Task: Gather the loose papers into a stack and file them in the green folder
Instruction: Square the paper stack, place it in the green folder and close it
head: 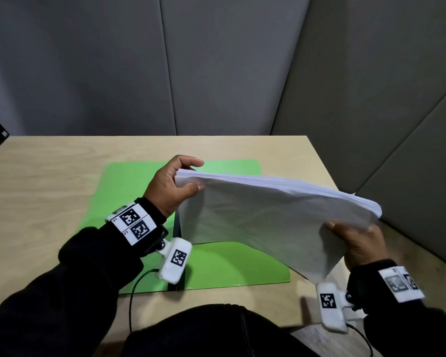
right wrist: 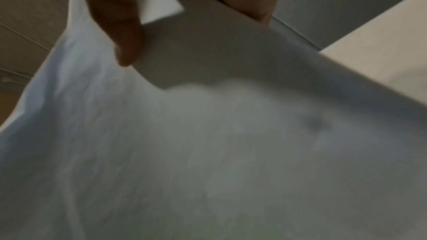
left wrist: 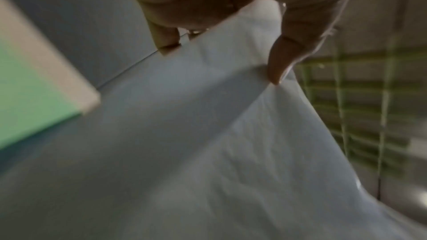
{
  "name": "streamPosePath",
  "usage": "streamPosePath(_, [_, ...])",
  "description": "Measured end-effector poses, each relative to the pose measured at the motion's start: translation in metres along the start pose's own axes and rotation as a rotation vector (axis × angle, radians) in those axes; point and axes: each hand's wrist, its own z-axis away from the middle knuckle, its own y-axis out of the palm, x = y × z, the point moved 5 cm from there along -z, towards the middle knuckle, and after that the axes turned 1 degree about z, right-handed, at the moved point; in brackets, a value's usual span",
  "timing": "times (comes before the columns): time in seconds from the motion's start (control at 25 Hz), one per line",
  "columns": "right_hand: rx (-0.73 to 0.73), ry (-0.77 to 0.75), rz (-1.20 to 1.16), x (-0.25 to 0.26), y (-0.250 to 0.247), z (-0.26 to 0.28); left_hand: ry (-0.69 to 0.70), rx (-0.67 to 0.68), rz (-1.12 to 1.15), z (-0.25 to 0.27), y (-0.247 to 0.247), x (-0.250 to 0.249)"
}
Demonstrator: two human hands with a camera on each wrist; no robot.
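- Papers [head: 273, 215], gathered into one white stack, were held in the air above the green folder [head: 129, 191], sagging a little in the middle.
- Left hand [head: 170, 186] pinched the stack's far left corner, thumb on the near face and fingers behind.
- Right hand [head: 355, 243] gripped its near right edge, thumb on top.
- Green folder lay open and flat on a light wooden table [head: 49, 176].
- Grey padded panels [head: 113, 60] stood behind the table.
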Motion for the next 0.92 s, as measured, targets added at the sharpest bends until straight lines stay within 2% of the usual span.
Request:
streamPosePath(0.12, [-0.001,-0.089,0.091,0.029,0.005,0.003,0.136,0.148,-0.482,-0.007,-0.006,-0.036])
streamPosePath(0.2, [0.069,-0.243,0.253,0.063,0.016,-0.002,0.203,0.253,-0.847,-0.01,0.006,-0.062])
streamPosePath(0.24, [0.124,-0.311,0.319,0.08,0.027,-0.002,0.233,0.29,-0.908,-0.012,0.017,-0.072])
streamPosePath(0.36, [0.228,-0.469,0.405,0.118,0.059,-0.002,0.317,0.375,-0.795,-0.011,0.054,-0.093])
streamPosePath(0.44, [0.21,-0.548,0.428,0.132,0.071,-0.001,0.365,0.347,-0.701,-0.011,0.059,-0.096])
streamPosePath(0.52, [0.109,-0.597,0.486,0.136,0.066,-0.003,0.334,0.283,-0.492,-0.012,0.045,-0.094])
streamPosePath(0.64, [-0.08,-0.515,0.582,0.122,0.038,-0.016,0.222,0.2,-0.05,-0.01,0.022,-0.082])
streamPosePath(0.68, [-0.069,-0.424,0.47,0.112,0.034,-0.02,0.198,0.158,0.014,-0.008,0.019,-0.078])
streamPosePath(0.8, [0.092,-0.049,-0.174,0.084,0.066,-0.013,0.12,0.026,0.113,-0.005,0.017,-0.067])
streamPosePath(0.84, [0.107,-0.026,-0.285,0.081,0.076,-0.01,0.121,-0.01,0.122,-0.003,0.019,-0.067])
streamPosePath(0.92, [0.092,-0.105,-0.302,0.083,0.088,-0.009,0.145,-0.072,0.16,0.0,0.022,-0.065])
